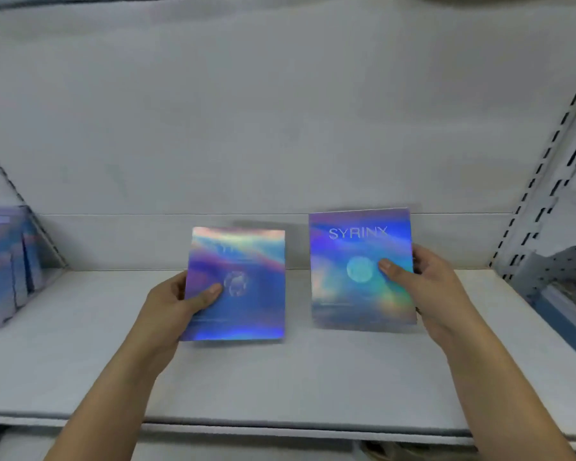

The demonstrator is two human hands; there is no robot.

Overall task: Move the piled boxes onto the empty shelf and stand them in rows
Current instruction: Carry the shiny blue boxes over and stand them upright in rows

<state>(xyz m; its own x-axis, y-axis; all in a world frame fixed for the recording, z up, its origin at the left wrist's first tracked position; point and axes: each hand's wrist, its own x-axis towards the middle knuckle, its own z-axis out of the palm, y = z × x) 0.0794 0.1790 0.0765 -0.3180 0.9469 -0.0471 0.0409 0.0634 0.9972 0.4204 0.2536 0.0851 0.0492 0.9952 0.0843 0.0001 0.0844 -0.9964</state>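
Note:
I hold two flat holographic blue-purple boxes upright over the white shelf (280, 374). My left hand (177, 301) grips the left box (243, 277) by its left edge, thumb on the front face. My right hand (426, 281) grips the right box (353, 294), printed SYRINX, by its right edge, thumb near the round emblem. The two boxes face me side by side with a gap between them. Whether their bottom edges touch the shelf I cannot tell.
A clear bin (10, 261) with more holographic boxes stands at the shelf's left end. A slotted metal upright (546, 168) bounds the right side, with a blue perforated holder (559, 287) beyond it. The shelf's front lip (246, 427) runs below my forearms.

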